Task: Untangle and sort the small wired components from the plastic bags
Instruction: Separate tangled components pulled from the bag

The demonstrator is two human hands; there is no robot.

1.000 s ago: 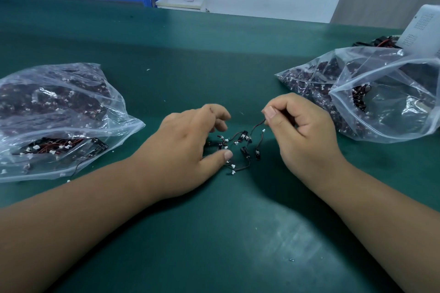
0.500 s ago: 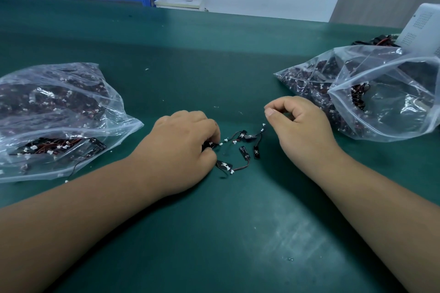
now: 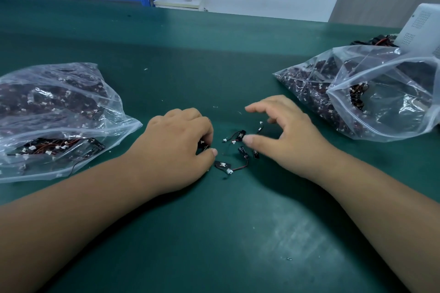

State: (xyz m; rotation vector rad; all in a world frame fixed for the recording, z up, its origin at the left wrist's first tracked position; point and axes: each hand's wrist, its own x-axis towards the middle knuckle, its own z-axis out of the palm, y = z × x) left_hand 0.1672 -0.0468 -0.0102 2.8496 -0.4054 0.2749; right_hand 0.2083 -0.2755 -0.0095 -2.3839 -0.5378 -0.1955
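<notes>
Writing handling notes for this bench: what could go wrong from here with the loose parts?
1. The left hand pinches one component that may be tangled with the loose components; a pull could strain thin wires.
2. The right hand, open above them, could scatter them on the dark mat, where black parts hide.
3. A wire sticks out of the left bag; it could snag and spill parts.
</notes>
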